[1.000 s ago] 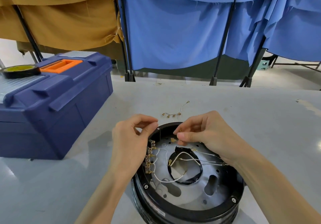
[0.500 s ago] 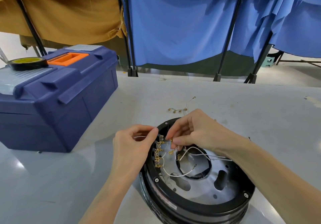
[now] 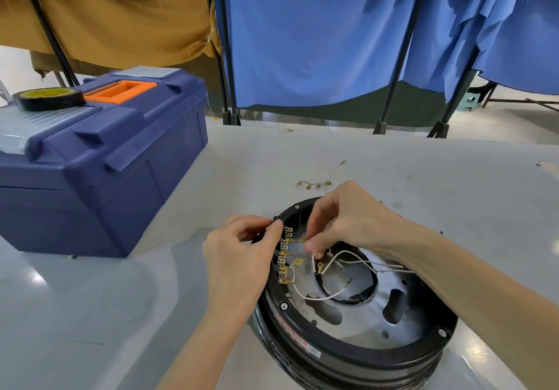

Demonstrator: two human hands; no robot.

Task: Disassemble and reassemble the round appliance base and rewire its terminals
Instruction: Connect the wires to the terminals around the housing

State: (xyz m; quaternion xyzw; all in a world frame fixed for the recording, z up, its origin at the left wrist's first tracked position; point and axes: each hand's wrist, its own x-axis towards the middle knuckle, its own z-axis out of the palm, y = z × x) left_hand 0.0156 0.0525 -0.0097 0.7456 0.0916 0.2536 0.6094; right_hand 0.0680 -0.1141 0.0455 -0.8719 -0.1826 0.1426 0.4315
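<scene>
The base [image 3: 332,356] sits on the tabletop [image 3: 121,314] close in front of the person, open side up, with a strip [image 3: 284,256] of brass tabs along its left inner rim. The strip's long axis runs from near to far. The right grip [image 3: 348,217] reaches in from the right, and its fingertips [image 3: 311,246] are pinched together just right of the strip's far half. They seem to hold the end of a white wire [image 3: 338,255], though the fingers hide the connector itself. The tab to be reached lies to the left of that pinch, so I judge the coming move to be a short push leftward, across the strip's length. The left grip [image 3: 242,250] is clenched on the base's rim at the strip's far end and steadies it. It is as close to the tabs as the right, but it is occupied. Brass connectors already seated crowd the middle tabs, and another white wire [image 3: 317,297] loops loose over the central opening below the right wrist. A spare lead [image 3: 317,183] lies on the tabletop beyond the base, and a toolbox [image 3: 106,162] carrying a tape roll [image 3: 48,97] stands well to the left.
</scene>
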